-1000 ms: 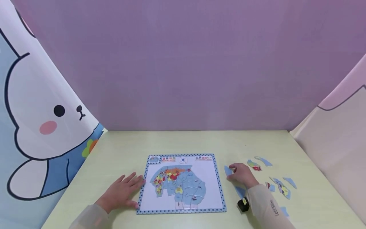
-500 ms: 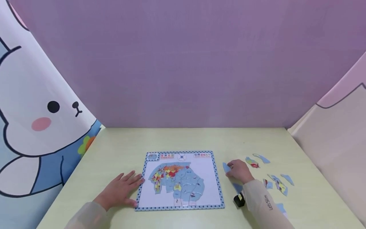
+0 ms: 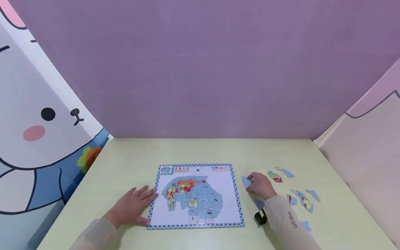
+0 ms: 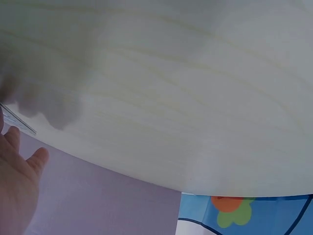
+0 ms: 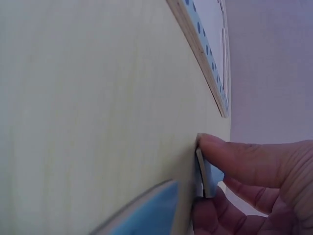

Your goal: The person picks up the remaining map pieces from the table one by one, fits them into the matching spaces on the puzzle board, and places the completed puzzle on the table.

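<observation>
My left hand (image 3: 132,207) lies with fingers spread on the table, its fingertips at the left border of a world-map puzzle board (image 3: 230,210). An assembled patch of map pieces (image 3: 200,198) covers the board's middle, with white ground around it. Right of the board, my right hand (image 3: 261,185) pinches a blue puzzle piece (image 3: 246,181) between thumb and fingers. The right wrist view shows this piece (image 5: 210,175) tilted on edge, close to the tabletop. Another blue piece (image 3: 259,204) lies just below that hand, partly hidden by the sleeve.
Several loose pieces lie to the right, among them a green-and-red one (image 3: 275,176), a curved blue one (image 3: 285,172) and a long multicoloured one (image 3: 304,201). A small black camera (image 3: 260,217) sits at my right wrist. A purple panel (image 3: 212,69) stands behind the table.
The head view has shifted slightly, so the whole scene sits a little higher and further left. Both hands stay in place beside the board, the right one still pinching the blue puzzle piece.
</observation>
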Demonstrator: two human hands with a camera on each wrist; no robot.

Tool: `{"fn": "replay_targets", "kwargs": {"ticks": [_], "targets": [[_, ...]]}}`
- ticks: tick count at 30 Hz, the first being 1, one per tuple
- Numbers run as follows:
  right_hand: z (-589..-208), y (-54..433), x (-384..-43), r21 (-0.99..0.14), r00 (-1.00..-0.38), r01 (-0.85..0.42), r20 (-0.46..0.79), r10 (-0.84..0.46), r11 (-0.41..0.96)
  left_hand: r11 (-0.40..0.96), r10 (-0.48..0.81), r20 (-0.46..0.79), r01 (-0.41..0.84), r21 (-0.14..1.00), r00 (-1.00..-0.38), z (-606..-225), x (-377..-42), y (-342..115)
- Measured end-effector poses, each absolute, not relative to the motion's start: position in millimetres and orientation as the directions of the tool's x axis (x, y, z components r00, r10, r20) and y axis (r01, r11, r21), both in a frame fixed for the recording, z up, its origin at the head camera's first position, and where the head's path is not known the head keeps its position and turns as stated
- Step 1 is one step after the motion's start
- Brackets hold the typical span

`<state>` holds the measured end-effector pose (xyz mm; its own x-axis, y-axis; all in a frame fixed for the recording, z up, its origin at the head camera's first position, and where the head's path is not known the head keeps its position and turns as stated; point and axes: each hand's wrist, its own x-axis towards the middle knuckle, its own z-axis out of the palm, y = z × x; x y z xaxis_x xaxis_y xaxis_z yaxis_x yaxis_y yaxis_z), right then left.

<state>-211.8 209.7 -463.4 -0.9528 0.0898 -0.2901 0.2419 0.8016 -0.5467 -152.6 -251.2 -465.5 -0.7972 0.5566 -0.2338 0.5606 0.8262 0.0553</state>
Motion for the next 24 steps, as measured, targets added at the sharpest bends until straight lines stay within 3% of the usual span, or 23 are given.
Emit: {"fn": "replay_targets", "kwargs": {"ticks": [24], "targets": [[-469, 223, -209, -0.659, -0.977, 0.162, -0.214, 0.023, 0.735, 0.872, 0.48, -0.289, 0.485, 0.059, -0.828, -468, -153, -247]]}}
